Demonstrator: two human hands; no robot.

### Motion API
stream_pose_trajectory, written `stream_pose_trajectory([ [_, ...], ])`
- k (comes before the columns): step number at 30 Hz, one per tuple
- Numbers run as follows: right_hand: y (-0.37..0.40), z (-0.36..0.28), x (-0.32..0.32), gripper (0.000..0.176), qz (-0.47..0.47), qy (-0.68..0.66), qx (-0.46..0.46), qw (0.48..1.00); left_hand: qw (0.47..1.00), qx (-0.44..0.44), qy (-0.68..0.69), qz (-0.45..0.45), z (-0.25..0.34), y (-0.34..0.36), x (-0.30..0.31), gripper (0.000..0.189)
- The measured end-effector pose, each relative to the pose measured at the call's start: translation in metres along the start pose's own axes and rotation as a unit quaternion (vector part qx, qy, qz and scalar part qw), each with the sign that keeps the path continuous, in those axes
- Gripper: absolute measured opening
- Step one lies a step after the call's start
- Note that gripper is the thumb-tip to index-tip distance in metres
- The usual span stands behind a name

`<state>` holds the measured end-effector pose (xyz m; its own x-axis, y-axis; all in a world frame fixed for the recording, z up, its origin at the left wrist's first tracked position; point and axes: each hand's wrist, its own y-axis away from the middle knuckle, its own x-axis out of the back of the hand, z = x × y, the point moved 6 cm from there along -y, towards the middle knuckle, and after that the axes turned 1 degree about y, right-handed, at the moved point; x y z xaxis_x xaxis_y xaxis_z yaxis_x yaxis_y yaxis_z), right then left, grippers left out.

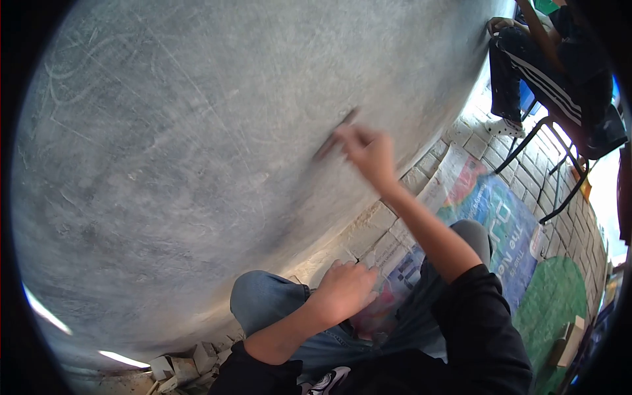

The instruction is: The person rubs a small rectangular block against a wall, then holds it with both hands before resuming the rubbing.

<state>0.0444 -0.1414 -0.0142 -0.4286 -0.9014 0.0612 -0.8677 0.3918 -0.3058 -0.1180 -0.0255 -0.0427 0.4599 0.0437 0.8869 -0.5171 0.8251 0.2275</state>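
Note:
A large smooth grey surface (197,131), scuffed and scratched, curves across the upper left. My right hand (370,155) reaches out to it, fingers closed on a thin dark strip (326,146) with a straight edge. The strip lies against or close over the surface, and motion smears both it and the fingers. Lower down, my left hand (343,291) is above my bent legs near the surface's lower edge, its back toward me. Its fingers curl under, and anything within them is hidden.
Printed sheets (500,224) cover part of the brick paving (553,178). Another person (540,72) sits on a black-framed chair (559,155) at upper right. Pale blocks (184,368) lie at lower left. A green mat (553,296) is at right, with a wooden block (569,342) on it.

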Motion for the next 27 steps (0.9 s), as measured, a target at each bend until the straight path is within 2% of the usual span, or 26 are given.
stream_pose_trajectory([
  [2, 0.024, -0.006, -0.029, 0.029, -0.093, 0.085, 0.059, 0.99, 1.0, -0.005, 0.001, -0.009, 0.001, -0.001, -0.002, 0.028],
  [3, 0.015, -0.007, -0.023, 0.029, -0.09, 0.083, 0.055, 0.991, 1.0, -0.001, -0.004, 0.0, -0.001, 0.0, -0.001, 0.028],
  [5, -0.019, -0.01, 0.016, 0.029, 0.034, 0.029, 0.071, 0.996, 1.0, 0.009, -0.002, 0.001, -0.002, 0.005, -0.003, 0.029],
  [8, -0.049, 0.003, 0.041, 0.029, 0.081, 0.008, 0.02, 0.996, 1.0, 0.007, 0.003, 0.006, -0.002, 0.001, -0.001, 0.029],
  [11, 0.012, 0.0, -0.017, 0.029, -0.013, 0.077, 0.123, 0.989, 1.0, -0.006, 0.011, -0.011, -0.004, -0.005, -0.003, 0.03],
  [14, 0.011, -0.004, -0.012, 0.029, -0.026, 0.114, 0.123, 0.986, 1.0, 0.019, -0.014, 0.0, -0.008, -0.01, 0.002, 0.031],
  [15, -0.012, 0.006, 0.006, 0.029, 0.023, 0.06, 0.095, 0.993, 0.999, 0.026, -0.025, 0.012, -0.006, -0.008, 0.005, 0.032],
  [16, -0.023, 0.009, 0.012, 0.029, 0.016, 0.064, 0.089, 0.994, 0.999, 0.032, -0.033, 0.025, -0.003, -0.006, 0.005, 0.032],
  [18, -0.04, 0.004, 0.035, 0.031, 0.101, -0.006, 0.074, 0.992, 1.0, 0.012, 0.006, 0.01, -0.001, -0.008, 0.001, 0.031],
  [19, -0.015, -0.005, 0.018, 0.03, 0.041, 0.018, 0.047, 0.998, 0.999, -0.009, 0.037, -0.008, -0.001, -0.01, -0.001, 0.03],
  [20, 0.017, -0.009, -0.009, 0.03, -0.013, 0.061, 0.109, 0.992, 0.999, -0.011, 0.034, -0.01, -0.003, -0.014, -0.002, 0.03],
  [21, 0.037, -0.016, -0.031, 0.03, -0.066, 0.104, 0.171, 0.978, 0.998, 0.003, 0.041, -0.052, -0.009, -0.02, -0.007, 0.029],
  [22, 0.036, -0.018, -0.032, 0.03, -0.061, 0.101, 0.173, 0.978, 0.994, 0.019, 0.047, -0.095, -0.016, -0.024, -0.009, 0.028],
  [25, 0.018, -0.02, -0.018, 0.028, 0.058, 0.036, 0.143, 0.987, 0.991, 0.045, 0.085, -0.093, -0.044, -0.02, 0.015, 0.029],
  [26, 0.004, -0.02, -0.014, 0.028, 0.05, 0.041, 0.148, 0.987, 0.991, 0.043, 0.092, -0.084, -0.046, -0.016, 0.025, 0.029],
  [27, -0.008, -0.023, 0.0, 0.027, 0.113, 0.038, 0.142, 0.983, 0.986, 0.041, 0.136, -0.082, -0.044, -0.011, 0.038, 0.029],
])
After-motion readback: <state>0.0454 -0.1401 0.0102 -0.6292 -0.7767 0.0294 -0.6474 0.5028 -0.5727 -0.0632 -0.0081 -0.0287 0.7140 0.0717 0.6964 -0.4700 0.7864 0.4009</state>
